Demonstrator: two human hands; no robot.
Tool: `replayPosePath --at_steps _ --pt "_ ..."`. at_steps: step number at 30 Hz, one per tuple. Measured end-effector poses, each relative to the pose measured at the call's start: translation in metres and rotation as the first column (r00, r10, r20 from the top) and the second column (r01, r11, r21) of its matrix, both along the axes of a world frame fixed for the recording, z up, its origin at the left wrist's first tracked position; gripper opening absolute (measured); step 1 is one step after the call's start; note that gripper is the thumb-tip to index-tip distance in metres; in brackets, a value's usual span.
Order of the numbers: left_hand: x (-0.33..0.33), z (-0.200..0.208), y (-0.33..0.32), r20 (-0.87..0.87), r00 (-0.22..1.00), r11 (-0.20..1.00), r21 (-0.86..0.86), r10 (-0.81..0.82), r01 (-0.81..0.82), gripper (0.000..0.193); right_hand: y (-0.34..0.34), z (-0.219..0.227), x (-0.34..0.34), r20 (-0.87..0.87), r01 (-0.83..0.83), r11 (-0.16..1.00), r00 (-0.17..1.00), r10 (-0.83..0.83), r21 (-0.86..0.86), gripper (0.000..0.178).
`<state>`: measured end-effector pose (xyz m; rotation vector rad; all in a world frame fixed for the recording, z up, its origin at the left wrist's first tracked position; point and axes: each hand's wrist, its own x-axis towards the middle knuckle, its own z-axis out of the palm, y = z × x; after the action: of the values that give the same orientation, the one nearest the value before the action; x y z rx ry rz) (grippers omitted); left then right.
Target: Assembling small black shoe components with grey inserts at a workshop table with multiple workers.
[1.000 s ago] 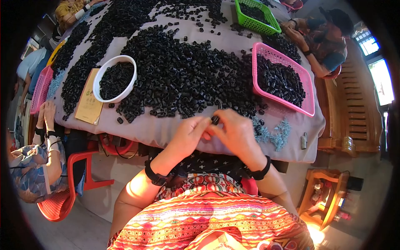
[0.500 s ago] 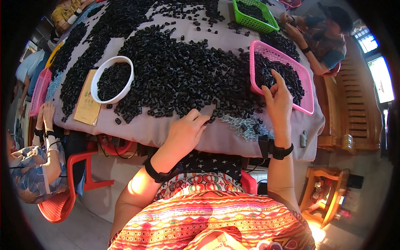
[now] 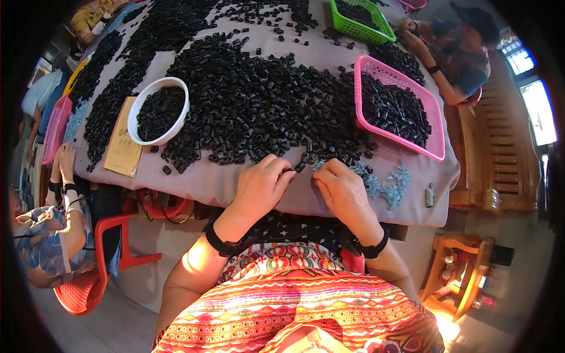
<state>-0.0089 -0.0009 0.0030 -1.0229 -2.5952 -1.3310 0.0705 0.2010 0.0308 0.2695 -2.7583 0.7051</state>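
My left hand [image 3: 263, 183] is at the front edge of the table, its thumb and fingers pinched on a small black plastic piece [image 3: 287, 170]. Just to its right, my right hand [image 3: 342, 187] is closed with fingertips down at the left end of a scatter of small pale-blue pieces [image 3: 393, 189]. Whether anything is between those fingertips is hidden. Beyond both hands spreads a large heap of short black tubular pieces [image 3: 235, 112]. A pink basket [image 3: 436, 144] on the right holds many black pieces, and a white bowl [image 3: 134, 126] on the left holds more.
A tan booklet [image 3: 120, 154] lies beside the bowl. Farther off are a green basket [image 3: 376, 36] and a second pink basket [image 3: 56, 132]. Other people sit at the left and far right. A small grey object [image 3: 429, 195] lies near the right corner. A red chair [image 3: 100, 259] stands at left.
My right hand has come from over the pink basket down and left to the pale-blue pieces, and its fingers have closed. Some blue pieces now lie farther right. My left hand has barely moved.
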Motion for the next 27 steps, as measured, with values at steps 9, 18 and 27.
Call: replayPosePath --at_steps 9,18,27 --pt "0.002 -0.004 -0.002 0.015 1.000 0.998 0.066 0.009 -0.010 0.010 0.001 0.008 0.001 -0.034 0.079 0.997 0.996 -0.079 0.007 0.010" --pt "0.003 -0.004 -0.007 -0.007 0.999 0.999 -0.002 -0.041 0.041 0.015 0.007 0.019 0.000 -0.055 0.100 0.990 0.993 -0.105 -0.095 0.011" --pt "0.004 -0.001 -0.005 0.003 0.999 0.999 0.011 -0.040 0.040 0.015 -0.003 0.009 0.001 0.004 0.039 0.999 0.999 -0.039 0.024 0.014"
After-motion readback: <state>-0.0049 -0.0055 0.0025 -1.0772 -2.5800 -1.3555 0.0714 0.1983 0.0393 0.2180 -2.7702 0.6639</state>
